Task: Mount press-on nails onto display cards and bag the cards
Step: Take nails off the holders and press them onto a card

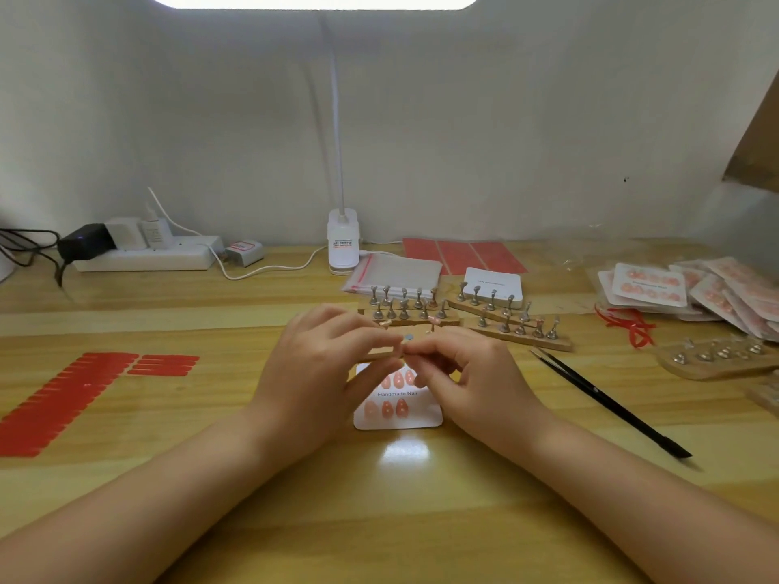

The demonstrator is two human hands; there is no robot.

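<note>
A white display card (398,417) printed "Handmade Nail" lies on the wooden desk (210,415) in front of me, with several pink press-on nails stuck on it. My left hand (324,364) and my right hand (459,373) meet just above the card's top edge. Their fingertips pinch one small item between them; it is too small to make out. Just behind my hands stands a wooden holder (409,316) with several metal nail stands; a few still carry pink nails.
More wooden holders (512,326) sit to the right, with a black tweezer (607,400) nearby. Bagged finished cards (691,288) pile at the far right. Clear bags (394,271), blank cards (493,282), red adhesive sheets (63,398), a lamp base (343,242) and a power strip (147,257) line the desk.
</note>
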